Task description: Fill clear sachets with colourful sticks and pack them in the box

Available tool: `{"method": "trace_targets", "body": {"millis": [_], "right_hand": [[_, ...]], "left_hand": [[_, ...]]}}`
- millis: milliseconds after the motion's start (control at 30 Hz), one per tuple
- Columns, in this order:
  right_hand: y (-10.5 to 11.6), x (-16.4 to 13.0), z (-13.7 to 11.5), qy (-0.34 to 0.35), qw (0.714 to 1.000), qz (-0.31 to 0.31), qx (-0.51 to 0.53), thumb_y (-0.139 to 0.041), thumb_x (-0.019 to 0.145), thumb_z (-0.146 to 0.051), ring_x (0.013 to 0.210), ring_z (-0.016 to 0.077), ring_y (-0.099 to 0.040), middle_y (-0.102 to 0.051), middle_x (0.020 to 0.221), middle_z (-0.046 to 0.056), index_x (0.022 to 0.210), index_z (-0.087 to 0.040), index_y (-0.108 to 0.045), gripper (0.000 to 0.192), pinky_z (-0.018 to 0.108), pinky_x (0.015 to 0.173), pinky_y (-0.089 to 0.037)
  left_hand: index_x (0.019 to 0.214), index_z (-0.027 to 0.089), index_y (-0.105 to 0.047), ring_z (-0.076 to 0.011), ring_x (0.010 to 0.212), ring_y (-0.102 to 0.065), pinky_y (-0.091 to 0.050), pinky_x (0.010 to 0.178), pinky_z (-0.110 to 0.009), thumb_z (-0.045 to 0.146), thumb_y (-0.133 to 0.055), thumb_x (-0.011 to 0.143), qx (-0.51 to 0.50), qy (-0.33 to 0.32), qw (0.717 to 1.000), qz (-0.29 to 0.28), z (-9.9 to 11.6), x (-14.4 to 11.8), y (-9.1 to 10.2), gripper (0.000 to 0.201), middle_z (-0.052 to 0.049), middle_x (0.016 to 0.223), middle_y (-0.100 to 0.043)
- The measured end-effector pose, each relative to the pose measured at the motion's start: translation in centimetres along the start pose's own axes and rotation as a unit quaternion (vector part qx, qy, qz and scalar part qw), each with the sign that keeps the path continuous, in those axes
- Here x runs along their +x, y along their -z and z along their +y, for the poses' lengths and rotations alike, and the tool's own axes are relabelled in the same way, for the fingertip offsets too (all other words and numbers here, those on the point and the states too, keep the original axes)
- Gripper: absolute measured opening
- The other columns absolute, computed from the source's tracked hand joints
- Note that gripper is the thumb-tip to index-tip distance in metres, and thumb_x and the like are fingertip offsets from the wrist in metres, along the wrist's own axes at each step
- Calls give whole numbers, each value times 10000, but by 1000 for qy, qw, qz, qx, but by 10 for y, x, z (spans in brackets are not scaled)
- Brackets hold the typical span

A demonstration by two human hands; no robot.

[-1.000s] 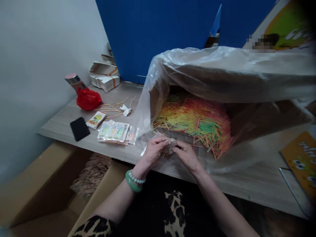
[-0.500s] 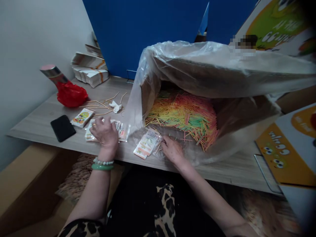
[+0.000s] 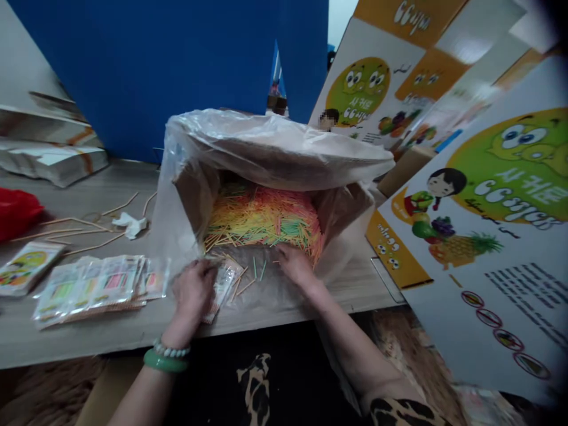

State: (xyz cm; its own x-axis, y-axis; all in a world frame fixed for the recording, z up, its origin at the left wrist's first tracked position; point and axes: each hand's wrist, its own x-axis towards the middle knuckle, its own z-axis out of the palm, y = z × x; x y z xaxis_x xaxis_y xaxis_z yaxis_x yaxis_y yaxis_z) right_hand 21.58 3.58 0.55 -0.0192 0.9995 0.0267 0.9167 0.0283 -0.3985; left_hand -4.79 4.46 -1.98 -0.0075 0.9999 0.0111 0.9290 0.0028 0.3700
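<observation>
A carton lined with clear plastic [image 3: 186,195] lies open toward me, with a heap of thin coloured sticks [image 3: 261,216] inside. My right hand [image 3: 295,266] is at the front edge of the heap, its fingers closed on sticks that they mostly hide. On the table in front of the carton, my left hand [image 3: 193,290] is closed at the left edge of small printed clear packets [image 3: 224,284], and its fingers cover part of them. Several loose sticks [image 3: 242,281] lie between the hands. Filled packets [image 3: 102,284] overlap in a row to the left.
Left of the carton are a small printed box [image 3: 29,266], a red plastic bag [image 3: 18,213], bent tan strands [image 3: 80,228] and crumpled white tissue [image 3: 129,225]. Flattened cartons [image 3: 53,160] are stacked behind. A large printed box [image 3: 501,236] stands on the right, by a blue partition [image 3: 177,65].
The view has turned right. My left hand has gone from the row of filled packets to the packets before the carton. My right hand has moved from beside those packets to the stick heap.
</observation>
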Motion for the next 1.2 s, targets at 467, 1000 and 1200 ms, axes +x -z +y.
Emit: {"method": "trace_targets", "body": {"millis": [467,1000,1200], "right_hand": [[52,45,85,-45,957,35,-284,-337,968,-95,1137,248,-470,-551,1269,149,1230,-149,-569,354,303,839,-410],[54,52,66,-112,965,95,-216,-307,927,-58,1124,314,-516,-605,1197,242,1329,-60,-509,450,441,954,-352],[53,50,60,-144,978,98,-114,-397,860,-60,966,237,-612,-674,1052,144,1170,-138,-594,376,334,819,-436]], "left_hand": [[810,164,-707,-195,673,-629,-511,638,-306,436,-715,659,-541,98,835,-1,16,-5,14,312,-39,745,-702],[854,152,-671,-139,577,-631,-511,528,-247,202,-803,507,-665,141,718,-151,23,-14,16,375,-18,760,-718],[689,151,-628,-124,581,-606,-473,535,-228,196,-771,516,-643,138,742,-129,28,-17,19,229,-12,725,-696]]}}
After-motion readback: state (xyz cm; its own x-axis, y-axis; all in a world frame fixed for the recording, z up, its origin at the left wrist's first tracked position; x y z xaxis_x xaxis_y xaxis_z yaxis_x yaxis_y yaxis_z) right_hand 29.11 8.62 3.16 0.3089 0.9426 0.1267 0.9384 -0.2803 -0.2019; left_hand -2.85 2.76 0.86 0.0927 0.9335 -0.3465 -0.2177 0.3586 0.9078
